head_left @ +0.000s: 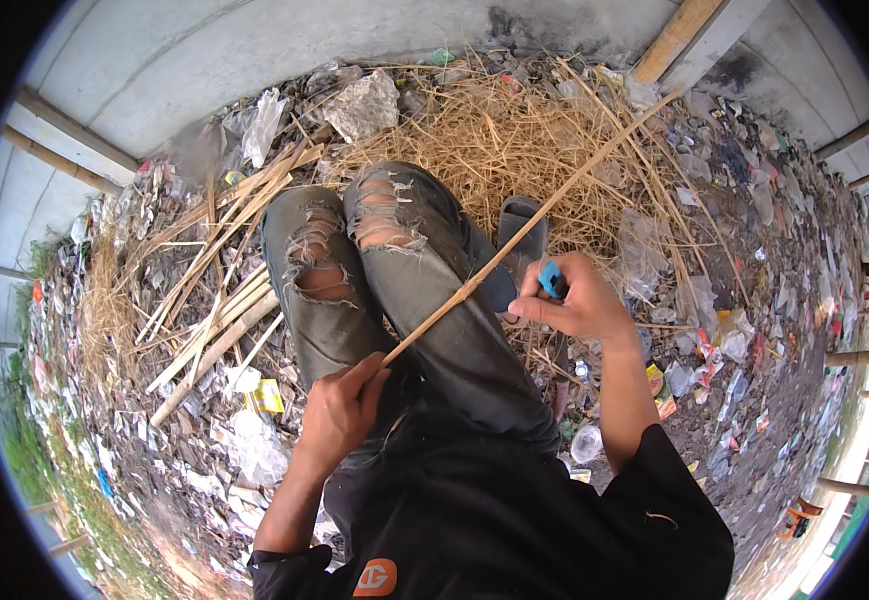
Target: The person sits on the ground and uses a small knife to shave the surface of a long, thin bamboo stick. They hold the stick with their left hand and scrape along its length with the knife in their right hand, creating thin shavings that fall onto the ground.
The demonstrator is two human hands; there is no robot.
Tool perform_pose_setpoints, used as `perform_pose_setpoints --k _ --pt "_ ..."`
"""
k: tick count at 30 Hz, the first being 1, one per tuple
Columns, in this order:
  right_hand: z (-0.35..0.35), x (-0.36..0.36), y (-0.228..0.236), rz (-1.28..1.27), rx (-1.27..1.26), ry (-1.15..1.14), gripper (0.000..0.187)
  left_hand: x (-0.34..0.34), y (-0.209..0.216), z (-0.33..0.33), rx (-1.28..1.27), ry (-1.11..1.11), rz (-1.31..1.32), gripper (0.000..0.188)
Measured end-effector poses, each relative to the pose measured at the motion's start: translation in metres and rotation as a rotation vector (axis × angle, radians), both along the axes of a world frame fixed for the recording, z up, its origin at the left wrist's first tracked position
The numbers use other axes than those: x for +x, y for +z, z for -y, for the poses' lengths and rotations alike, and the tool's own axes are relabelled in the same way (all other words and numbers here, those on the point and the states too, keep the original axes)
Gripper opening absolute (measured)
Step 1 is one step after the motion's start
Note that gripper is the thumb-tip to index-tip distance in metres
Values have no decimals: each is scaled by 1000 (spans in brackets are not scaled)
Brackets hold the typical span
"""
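Note:
My left hand (342, 408) is closed round the near end of a long, thin bamboo strip (539, 215). The strip slants across my lap, over the torn dark jeans (334, 320), and its far end reaches toward the wall at the upper right. My right hand (582, 302) is closed on a small tool with a blue handle (552, 280), held just to the right of the strip and apart from it. The blade or working end of that tool cannot be made out.
A heap of dry straw shavings (514, 140) lies beyond my knees. Several split bamboo strips (219, 255) and a thicker pole (214, 360) lie at the left. A pale rock (364, 105) rests near the grey wall (284, 45). Plastic litter (254, 445) covers the ground.

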State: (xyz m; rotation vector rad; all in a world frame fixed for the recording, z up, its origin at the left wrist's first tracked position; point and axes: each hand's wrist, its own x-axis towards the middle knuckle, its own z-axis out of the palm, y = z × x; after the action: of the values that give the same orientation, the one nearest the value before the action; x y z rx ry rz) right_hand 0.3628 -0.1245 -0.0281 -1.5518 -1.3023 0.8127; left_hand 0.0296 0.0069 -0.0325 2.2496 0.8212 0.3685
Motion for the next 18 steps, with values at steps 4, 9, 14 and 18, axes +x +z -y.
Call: perform_pose_setpoints --k 4,9,14,18 --pt "14 16 -1 278 -179 -548 35 3 1 3 -17 0 18 24" --pt "9 -24 -21 127 -185 -397 50 4 1 0 -42 -6 56 23" --pt "-5 -48 -31 439 -177 -274 52 0 4 -3 -137 -18 40 23" --pt "-18 -24 -38 590 -206 -302 56 -7 5 -2 -179 -16 25 22"
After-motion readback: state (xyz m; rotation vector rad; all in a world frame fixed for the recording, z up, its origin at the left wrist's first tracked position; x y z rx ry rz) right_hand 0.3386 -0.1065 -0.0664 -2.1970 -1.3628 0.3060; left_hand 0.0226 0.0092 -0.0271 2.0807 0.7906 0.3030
